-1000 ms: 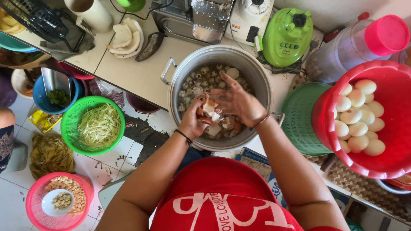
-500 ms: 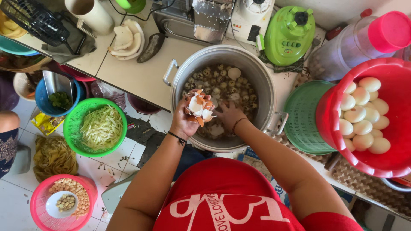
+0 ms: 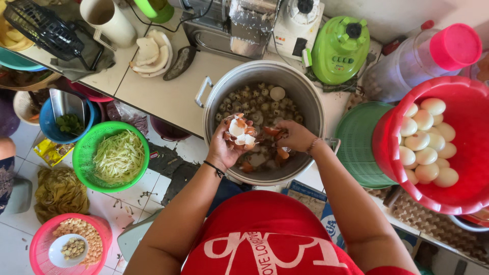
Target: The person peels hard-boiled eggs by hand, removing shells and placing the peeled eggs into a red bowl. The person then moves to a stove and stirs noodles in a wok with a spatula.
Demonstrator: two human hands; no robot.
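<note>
Over a large metal pot (image 3: 305, 109) full of small eggs in water, the left hand (image 3: 227, 147) is cupped palm-up around a heap of broken eggshell pieces (image 3: 240, 131), held just above the pot's near side. The right hand (image 3: 294, 136) is beside it, low inside the pot, with its fingers curled around reddish-brown shell bits (image 3: 271, 131). To the right, a red basin (image 3: 466, 99) holds peeled white eggs (image 3: 427, 140), next to a green basket (image 3: 356, 147). To the left, a green colander (image 3: 81, 158) holds pale shredded strips. The pot sits at the edge of the table (image 3: 163, 94).
</note>
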